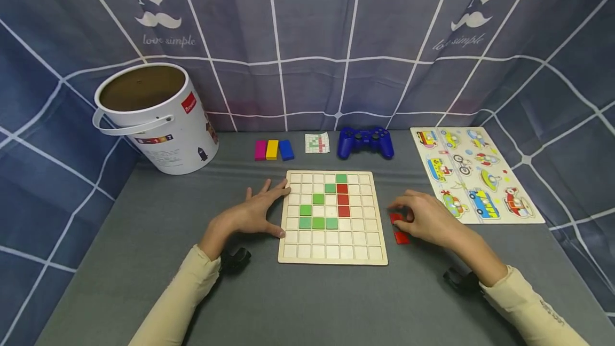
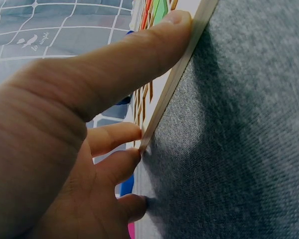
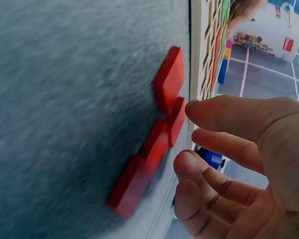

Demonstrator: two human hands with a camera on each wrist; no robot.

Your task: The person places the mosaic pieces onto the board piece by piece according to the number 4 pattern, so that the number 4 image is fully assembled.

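Note:
A wooden grid board (image 1: 331,252) lies flat, with several green tiles (image 1: 318,223) and 3 red tiles in a column (image 1: 343,199) set in its squares. My left hand (image 1: 254,211) steadies the board's left side. Its thumb (image 2: 134,59) rests on the edge, and the fingers are spread toward the upper left corner. Right of the board, my right hand (image 1: 429,218) hovers at several loose red tiles (image 1: 401,237), partly covering them. In the right wrist view, thumb and fingers stand apart, with the thumb tip right beside one red tile (image 3: 177,122).
Behind the board lie magenta, yellow and blue blocks (image 1: 272,150), a small pattern card (image 1: 317,143) and a blue game controller (image 1: 365,143). A white bucket (image 1: 173,148) stands back left. A vehicle picture board (image 1: 471,175) lies close behind my right hand.

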